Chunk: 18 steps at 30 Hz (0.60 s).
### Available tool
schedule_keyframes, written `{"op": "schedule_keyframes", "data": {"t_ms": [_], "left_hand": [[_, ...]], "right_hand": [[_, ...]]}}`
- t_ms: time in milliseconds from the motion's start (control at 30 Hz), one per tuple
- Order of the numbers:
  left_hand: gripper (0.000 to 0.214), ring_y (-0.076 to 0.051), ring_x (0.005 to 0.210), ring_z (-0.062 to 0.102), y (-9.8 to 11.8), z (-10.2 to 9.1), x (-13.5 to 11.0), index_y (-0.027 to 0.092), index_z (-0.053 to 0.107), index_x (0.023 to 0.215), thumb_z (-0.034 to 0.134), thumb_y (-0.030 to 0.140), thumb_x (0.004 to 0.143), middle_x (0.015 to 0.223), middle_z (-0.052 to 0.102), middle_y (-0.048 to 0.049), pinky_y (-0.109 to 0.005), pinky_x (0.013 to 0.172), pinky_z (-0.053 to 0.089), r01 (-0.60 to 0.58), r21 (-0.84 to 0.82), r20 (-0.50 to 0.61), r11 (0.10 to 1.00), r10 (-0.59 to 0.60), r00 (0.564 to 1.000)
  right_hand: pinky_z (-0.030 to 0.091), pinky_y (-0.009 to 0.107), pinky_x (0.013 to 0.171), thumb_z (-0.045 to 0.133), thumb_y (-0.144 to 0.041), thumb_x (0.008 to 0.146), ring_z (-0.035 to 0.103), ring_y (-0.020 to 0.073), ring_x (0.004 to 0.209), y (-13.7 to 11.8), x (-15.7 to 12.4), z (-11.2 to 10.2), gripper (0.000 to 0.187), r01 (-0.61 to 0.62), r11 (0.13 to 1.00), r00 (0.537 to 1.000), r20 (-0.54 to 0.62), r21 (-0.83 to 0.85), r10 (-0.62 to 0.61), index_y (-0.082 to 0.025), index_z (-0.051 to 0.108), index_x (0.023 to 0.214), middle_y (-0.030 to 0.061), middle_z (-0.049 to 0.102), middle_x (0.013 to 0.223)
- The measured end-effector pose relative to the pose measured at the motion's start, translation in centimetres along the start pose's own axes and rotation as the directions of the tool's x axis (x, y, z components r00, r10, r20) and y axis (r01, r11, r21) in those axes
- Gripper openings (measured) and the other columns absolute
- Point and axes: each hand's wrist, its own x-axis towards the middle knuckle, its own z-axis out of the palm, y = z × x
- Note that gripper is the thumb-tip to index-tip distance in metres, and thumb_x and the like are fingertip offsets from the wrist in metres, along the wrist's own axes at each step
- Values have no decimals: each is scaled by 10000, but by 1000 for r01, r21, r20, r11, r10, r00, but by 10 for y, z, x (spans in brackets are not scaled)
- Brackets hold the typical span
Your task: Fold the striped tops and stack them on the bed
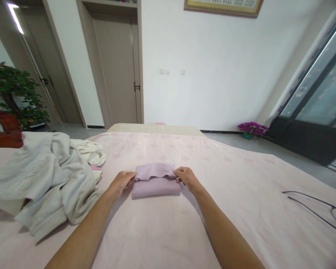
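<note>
Pinches folded lilac striped fabric bundle [156, 188] btwn bare L hand [124, 182] & bare R hand [187, 177], thumb + fingers closed on opp. ends of its upper flap. Has it flat on pale pink flower-print cloth [162, 231]. See crumpled light-grey striped fabric pile [47, 168] L of L hand; dark thin-framed eyeglasses [332, 205] well R of R hand.
</note>
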Motion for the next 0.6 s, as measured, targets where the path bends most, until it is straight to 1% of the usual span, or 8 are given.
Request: {"op": "schedule_keyframes", "data": {"t_ms": [67, 133, 233, 333, 400, 467, 533, 600], "left_hand": [[414, -69, 425, 290, -1, 0, 0, 199, 490, 574, 638, 585, 598, 475, 350, 77, -230, 447, 143, 14, 26, 14, 1000, -15, 1000], [406, -71, 409, 292, -2, -1, 0, 199, 489, 548, 641, 571, 604, 445, 347, 75, -232, 445, 142, 26, 66, 28, 997, -28, 999], [375, -75, 394, 304, -5, -2, 0, 190, 501, 513, 646, 518, 621, 423, 379, 58, -235, 442, 156, 11, 130, 37, 991, -16, 999], [321, -90, 414, 368, -9, -4, 3, 172, 552, 538, 665, 458, 629, 463, 469, 27, -238, 448, 213, -35, 180, 22, 983, 32, 999], [269, -118, 469, 462, -12, -5, 6, 153, 630, 657, 691, 413, 629, 562, 568, -3, -240, 470, 287, -59, 199, -4, 978, 62, 998], [341, -158, 612, 582, -13, -6, 7, 149, 684, 902, 710, 358, 635, 792, 668, -44, -254, 548, 400, -123, 221, -54, 967, 138, 989], [525, -204, 874, 645, -11, -6, 6, 186, 637, 1175, 699, 290, 665, 1109, 660, -81, -301, 732, 490, -306, 313, -82, 899, 346, 934], [576, -227, 1111, 588, -8, -6, 2, 249, 595, 1286, 653, 203, 715, 1294, 587, -75, -359, 943, 463, -522, 457, -13, 721, 591, 806]], "right_hand": [[177, 197, 405, 599, -277, 726, 519, 97, 442, 1, -2, -2, 118, -16, 1000, 1000, 26, 12, 16, -175, 591, 785, -23, 589, 554], [218, 202, 421, 606, -252, 712, 520, 97, 465, 1, -2, -5, 122, -11, 1000, 999, 38, -25, 12, -180, 601, 810, -17, 622, 598], [312, 217, 494, 639, -226, 681, 539, 109, 539, 1, 1, -12, 111, 51, 961, 999, 6, -273, -51, -188, 627, 785, -11, 647, 654], [365, 237, 578, 671, -224, 665, 572, 136, 650, 1, 2, -17, 210, 157, 850, 979, -32, -504, -200, -206, 657, 874, -10, 664, 755], [403, 251, 645, 651, -177, 666, 583, 147, 730, -1, 1, -19, 289, 285, 784, 936, -17, -551, -351, -216, 652, 952, -2, 670, 858], [436, 272, 752, 605, -105, 671, 586, 161, 840, -3, -2, -18, 350, 460, 697, 851, 50, -550, -523, -226, 653, 996, 13, 664, 958], [437, 291, 838, 545, -36, 667, 574, 173, 919, -5, -5, -16, 410, 607, 597, 759, 160, -525, -631, -236, 669, 1002, 20, 663, 992], [435, 289, 849, 498, 6, 648, 572, 174, 913, -6, -8, -13, 438, 671, 553, 724, 275, -494, -633, -238, 693, 956, 15, 671, 949]]}}
